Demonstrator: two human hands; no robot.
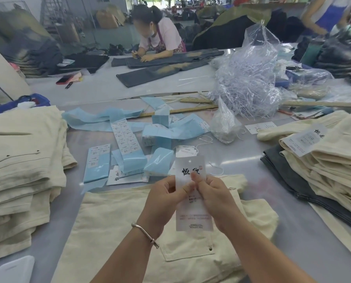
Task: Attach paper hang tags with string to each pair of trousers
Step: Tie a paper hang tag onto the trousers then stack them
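Both my hands hold a white paper hang tag with black characters upright over a cream pair of trousers lying flat in front of me. My left hand pinches the tag's left edge near its middle. My right hand pinches its right side, with the thumb pressed on the tag's face. A hole shows near the tag's top. Loose white strings lie on the table beyond the tag. More tags sit just behind it.
Stacks of cream trousers stand at the left and right. Blue sticker sheets litter the middle of the table. A plastic bag of fasteners and wooden rulers lie farther back. Another person works on dark trousers across the table.
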